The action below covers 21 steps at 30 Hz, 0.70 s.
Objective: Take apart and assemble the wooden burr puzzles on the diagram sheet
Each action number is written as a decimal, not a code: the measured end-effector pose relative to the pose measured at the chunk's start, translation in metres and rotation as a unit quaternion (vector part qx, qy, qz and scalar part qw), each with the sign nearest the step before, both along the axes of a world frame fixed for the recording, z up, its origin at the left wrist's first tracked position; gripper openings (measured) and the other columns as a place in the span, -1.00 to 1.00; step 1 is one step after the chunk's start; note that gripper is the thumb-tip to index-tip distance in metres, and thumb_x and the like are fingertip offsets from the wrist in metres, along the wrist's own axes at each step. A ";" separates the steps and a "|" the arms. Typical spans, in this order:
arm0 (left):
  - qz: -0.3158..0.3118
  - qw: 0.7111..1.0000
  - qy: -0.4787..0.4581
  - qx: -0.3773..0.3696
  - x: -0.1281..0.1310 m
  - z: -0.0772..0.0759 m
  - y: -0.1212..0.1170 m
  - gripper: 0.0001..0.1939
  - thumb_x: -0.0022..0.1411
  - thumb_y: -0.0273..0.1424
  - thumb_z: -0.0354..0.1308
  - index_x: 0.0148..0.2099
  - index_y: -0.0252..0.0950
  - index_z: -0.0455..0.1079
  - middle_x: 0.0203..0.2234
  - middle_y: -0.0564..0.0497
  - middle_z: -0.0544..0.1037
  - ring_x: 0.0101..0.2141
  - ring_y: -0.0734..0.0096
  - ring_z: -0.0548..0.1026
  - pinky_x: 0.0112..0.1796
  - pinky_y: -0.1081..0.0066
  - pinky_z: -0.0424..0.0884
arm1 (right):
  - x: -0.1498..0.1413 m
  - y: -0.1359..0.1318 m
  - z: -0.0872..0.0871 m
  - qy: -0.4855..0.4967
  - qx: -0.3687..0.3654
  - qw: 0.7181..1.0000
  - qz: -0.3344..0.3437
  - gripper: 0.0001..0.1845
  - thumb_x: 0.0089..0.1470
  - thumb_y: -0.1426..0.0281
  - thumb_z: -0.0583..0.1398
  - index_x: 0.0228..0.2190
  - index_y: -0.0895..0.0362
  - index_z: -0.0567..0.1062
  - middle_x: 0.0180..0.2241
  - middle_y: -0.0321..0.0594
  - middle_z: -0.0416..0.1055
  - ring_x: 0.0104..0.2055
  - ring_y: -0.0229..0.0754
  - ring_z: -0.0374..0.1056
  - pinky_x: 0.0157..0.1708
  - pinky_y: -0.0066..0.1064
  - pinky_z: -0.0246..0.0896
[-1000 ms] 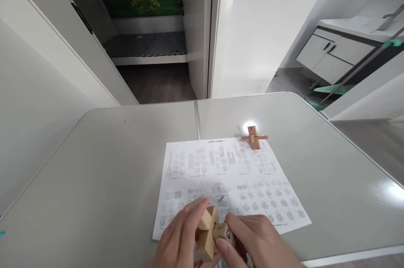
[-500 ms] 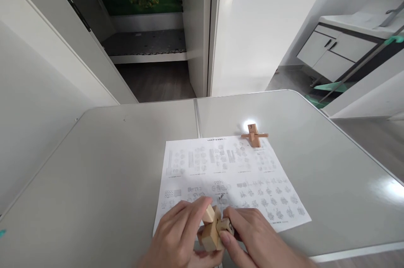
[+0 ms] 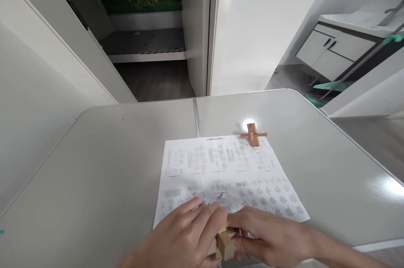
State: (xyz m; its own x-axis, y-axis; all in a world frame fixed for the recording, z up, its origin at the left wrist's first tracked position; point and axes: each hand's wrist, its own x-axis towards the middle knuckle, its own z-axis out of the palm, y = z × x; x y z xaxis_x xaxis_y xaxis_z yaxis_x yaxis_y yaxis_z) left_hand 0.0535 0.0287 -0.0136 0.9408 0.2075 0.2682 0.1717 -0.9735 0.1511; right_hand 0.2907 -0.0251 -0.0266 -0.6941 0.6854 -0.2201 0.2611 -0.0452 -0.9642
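Note:
Low in the head view, a light wooden interlocking puzzle (image 3: 226, 246) of crossed blocks sits between my two hands. My left hand (image 3: 186, 232) wraps over its left side and top, and covers much of it. From the right, the fingers of my right hand (image 3: 259, 234) close on the puzzle's right side. Which single pieces each hand grips is partly hidden. Under and beyond the hands lies a printed sheet of diagrams (image 3: 202, 177). On its far right corner stands a small reddish wooden cross-shaped puzzle (image 3: 253, 135) with a dark mark on one block.
The grey table (image 3: 104, 175) spreads around the sheet, with a seam (image 3: 197, 118) running to its far edge. Beyond it are a white wall (image 3: 252, 28) and an open doorway (image 3: 151, 78). A white cabinet (image 3: 334, 47) stands at the far right.
My left hand has moved right and over the puzzle, covering more of it. My right hand has turned and its fingers now reach round the puzzle's right side. The puzzle has turned.

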 end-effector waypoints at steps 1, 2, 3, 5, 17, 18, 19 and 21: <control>-0.001 1.000 -0.003 -0.004 0.000 -0.001 0.001 -0.66 0.59 -0.28 -0.04 0.13 -0.43 0.40 -0.17 -0.14 0.72 -0.21 0.21 0.71 -0.05 0.25 0.63 | -0.001 0.000 -0.001 0.006 0.000 1.000 -0.004 -0.80 0.33 0.53 0.11 -0.16 0.11 0.53 -0.34 -0.26 0.53 -0.33 -0.19 0.47 -0.29 -0.45 0.37; 0.000 1.000 -0.008 -0.009 0.000 -0.001 0.002 -0.68 0.57 -0.27 -0.03 0.13 -0.39 0.40 -0.19 -0.12 0.72 -0.23 0.23 0.71 -0.05 0.25 0.63 | -0.002 -0.001 -0.002 0.010 0.003 1.000 -0.010 -0.79 0.31 0.55 0.11 -0.17 0.11 0.53 -0.33 -0.26 0.53 -0.31 -0.18 0.48 -0.26 -0.44 0.39; 0.003 1.000 -0.015 -0.013 0.000 -0.002 0.003 -0.70 0.56 -0.28 -0.01 0.13 -0.36 0.39 -0.20 -0.09 0.71 -0.24 0.24 0.70 -0.05 0.26 0.62 | -0.003 -0.002 -0.004 0.013 0.005 1.000 -0.019 -0.79 0.29 0.57 0.11 -0.18 0.11 0.53 -0.33 -0.27 0.53 -0.31 -0.18 0.48 -0.26 -0.43 0.39; 0.008 0.999 -0.027 -0.023 0.001 -0.004 0.005 -0.74 0.53 -0.29 0.03 0.13 -0.29 0.39 -0.21 -0.05 0.70 -0.25 0.26 0.69 -0.04 0.28 0.61 | -0.006 -0.005 -0.006 0.010 0.006 0.999 -0.040 -0.79 0.25 0.59 0.12 -0.24 0.11 0.51 -0.35 -0.29 0.50 -0.35 -0.20 0.43 -0.30 -0.45 0.34; -0.024 1.000 -0.006 -0.004 0.005 -0.004 0.016 -0.80 0.54 -0.38 0.01 0.03 -0.38 0.39 -0.33 -0.04 0.64 -0.37 0.32 0.61 -0.24 0.33 0.57 | -0.014 -0.013 -0.007 -0.032 0.062 0.988 -0.140 -0.87 0.31 0.40 0.16 -0.26 0.11 0.53 -0.44 -0.32 0.39 -0.43 -0.22 0.19 -0.41 -0.47 0.21; -0.028 1.000 -0.008 -0.003 0.005 -0.003 0.017 -0.78 0.55 -0.35 0.01 0.03 -0.39 0.40 -0.34 -0.04 0.64 -0.37 0.32 0.60 -0.23 0.31 0.57 | -0.013 -0.012 -0.006 -0.030 0.060 0.989 -0.134 -0.87 0.32 0.39 0.17 -0.27 0.10 0.52 -0.45 -0.33 0.37 -0.43 -0.22 0.18 -0.42 -0.47 0.20; -0.035 0.999 -0.013 -0.004 0.005 -0.003 0.018 -0.74 0.55 -0.30 0.02 0.02 -0.39 0.40 -0.35 -0.04 0.63 -0.38 0.31 0.59 -0.22 0.30 0.57 | -0.011 -0.011 -0.005 -0.022 0.055 0.991 -0.121 -0.87 0.32 0.39 0.17 -0.30 0.10 0.51 -0.45 -0.34 0.34 -0.43 -0.23 0.16 -0.42 -0.48 0.18; -0.052 0.998 -0.034 -0.007 0.005 -0.003 0.020 -0.63 0.54 -0.14 0.01 -0.01 -0.37 0.42 -0.39 -0.03 0.60 -0.39 0.28 0.57 -0.23 0.27 0.55 | -0.007 -0.008 -0.003 0.011 0.024 0.997 -0.078 -0.86 0.30 0.42 0.17 -0.36 0.10 0.44 -0.45 -0.38 0.27 -0.43 -0.27 0.12 -0.43 -0.49 0.13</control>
